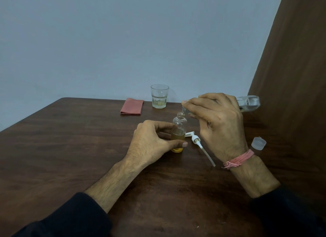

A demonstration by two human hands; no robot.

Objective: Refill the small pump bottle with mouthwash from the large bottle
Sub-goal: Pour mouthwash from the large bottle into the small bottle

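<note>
1. The small bottle (179, 131) stands upright on the desk (70, 148), its open neck pointing up and amber liquid filling roughly its lower half.
2. The large bottle (247, 103) is held well above the desk, tipped close to level. Its long axis runs from the base at the right down to the mouth at the left, and the mouth sits just above and slightly right of the small bottle's neck.
3. The move in hand turns on that alignment: mouth over neck. Whether the two openings touch cannot be told, and no stream is visible between them.
4. Right hand (217, 120): its grip is closed around the middle of the large bottle, fingers wrapped over the top. It is the pouring hand.
5. Left hand (151, 139): thumb and fingers curl narrowly around the lower body of the small bottle, steadying it against the desk.
6. The white pump (199, 145) lies on the desk just right of the small bottle, tube pointing towards the person. A clear cap (258, 143) lies farther right.
7. A glass (159, 96) and a folded red cloth (132, 106) sit at the far edge, well apart from the work.
8. Judgement: the pour is partly done; a slight drift of the mouth would likely spill onto the desk.
</note>
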